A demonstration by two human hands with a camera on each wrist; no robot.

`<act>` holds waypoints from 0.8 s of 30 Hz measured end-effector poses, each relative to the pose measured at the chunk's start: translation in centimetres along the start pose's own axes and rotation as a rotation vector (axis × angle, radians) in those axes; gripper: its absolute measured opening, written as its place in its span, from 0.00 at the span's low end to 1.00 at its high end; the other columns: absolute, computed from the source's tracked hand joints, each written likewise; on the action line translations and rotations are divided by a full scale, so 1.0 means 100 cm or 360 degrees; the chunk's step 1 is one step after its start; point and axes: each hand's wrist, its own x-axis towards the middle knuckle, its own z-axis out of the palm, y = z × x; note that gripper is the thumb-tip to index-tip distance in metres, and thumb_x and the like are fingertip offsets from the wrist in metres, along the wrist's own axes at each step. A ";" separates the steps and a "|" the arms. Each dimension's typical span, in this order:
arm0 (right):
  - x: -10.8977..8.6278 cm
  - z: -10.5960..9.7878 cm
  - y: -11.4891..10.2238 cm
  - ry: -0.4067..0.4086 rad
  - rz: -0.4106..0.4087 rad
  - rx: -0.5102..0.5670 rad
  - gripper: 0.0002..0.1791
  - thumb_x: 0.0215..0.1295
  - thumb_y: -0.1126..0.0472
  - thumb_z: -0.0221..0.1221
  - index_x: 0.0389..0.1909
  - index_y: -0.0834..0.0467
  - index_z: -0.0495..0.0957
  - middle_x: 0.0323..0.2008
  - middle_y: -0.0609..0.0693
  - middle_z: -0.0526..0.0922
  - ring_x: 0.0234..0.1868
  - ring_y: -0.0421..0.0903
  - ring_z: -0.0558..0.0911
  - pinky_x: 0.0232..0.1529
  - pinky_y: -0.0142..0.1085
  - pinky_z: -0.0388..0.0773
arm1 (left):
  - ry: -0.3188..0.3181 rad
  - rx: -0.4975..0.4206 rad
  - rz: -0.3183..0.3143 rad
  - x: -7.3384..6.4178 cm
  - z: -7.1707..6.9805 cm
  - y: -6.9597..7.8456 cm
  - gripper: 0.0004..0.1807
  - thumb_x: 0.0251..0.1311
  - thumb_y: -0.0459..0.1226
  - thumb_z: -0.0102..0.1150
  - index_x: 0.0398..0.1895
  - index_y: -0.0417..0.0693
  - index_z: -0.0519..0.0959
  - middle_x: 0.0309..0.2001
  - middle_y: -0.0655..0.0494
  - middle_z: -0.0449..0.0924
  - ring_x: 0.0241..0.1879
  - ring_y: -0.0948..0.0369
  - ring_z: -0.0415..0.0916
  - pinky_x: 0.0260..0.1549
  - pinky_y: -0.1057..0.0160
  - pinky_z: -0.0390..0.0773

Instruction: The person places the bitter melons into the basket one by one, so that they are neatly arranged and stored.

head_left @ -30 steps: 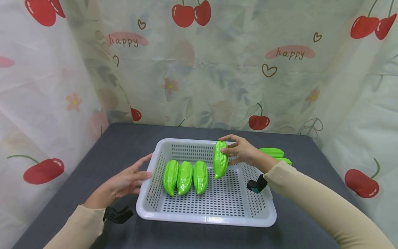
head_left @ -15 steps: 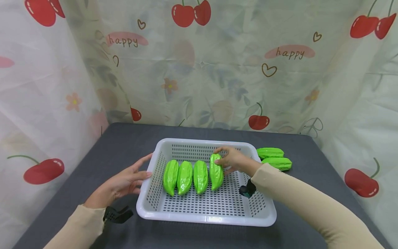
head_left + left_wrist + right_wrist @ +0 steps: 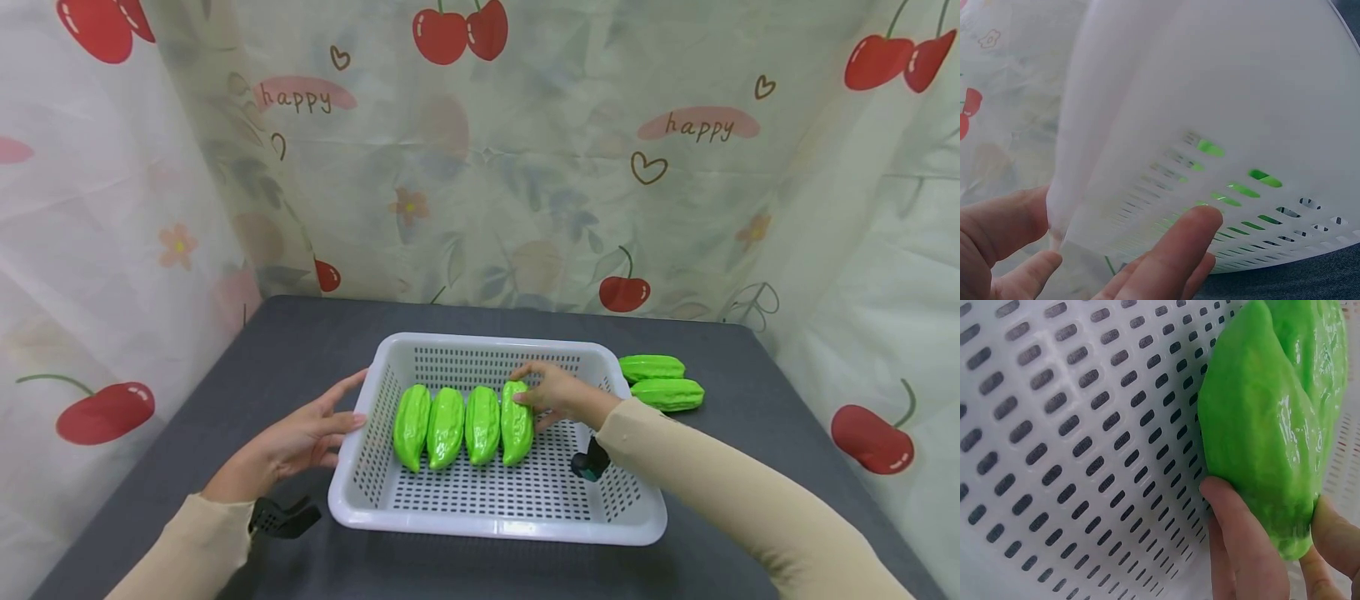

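The white basket wants steadying, so the left hand, fingers apart against its side, should press lightly. The right hand has its fingers clamped on the end green vegetable inside the basket; I'd align it with the neighbouring vegetable, then release gently.

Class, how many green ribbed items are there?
6 green ribbed items: four in a row inside the basket, the rightmost pinched by the right hand; two to the basket's right, on the table.
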 end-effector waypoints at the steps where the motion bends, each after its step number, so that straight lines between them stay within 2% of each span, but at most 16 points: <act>1: 0.000 0.000 0.000 0.0000 0.0003 0.0000 0.23 0.68 0.67 0.56 0.63 0.55 0.69 0.64 0.65 0.69 0.57 0.63 0.78 0.33 0.46 0.85 | 0.0000 -0.0001 -0.0001 0.000 0.000 0.000 0.47 0.68 0.37 0.55 0.77 0.70 0.35 0.67 0.33 0.63 0.54 0.41 0.78 0.44 0.37 0.79; 24: 0.006 0.003 0.005 -0.0011 0.0055 -0.0038 0.22 0.69 0.64 0.55 0.63 0.53 0.72 0.61 0.63 0.71 0.53 0.59 0.81 0.34 0.46 0.85 | 0.0004 0.0013 0.0010 0.000 0.000 -0.001 0.47 0.68 0.37 0.55 0.77 0.70 0.35 0.66 0.35 0.65 0.53 0.42 0.79 0.44 0.37 0.79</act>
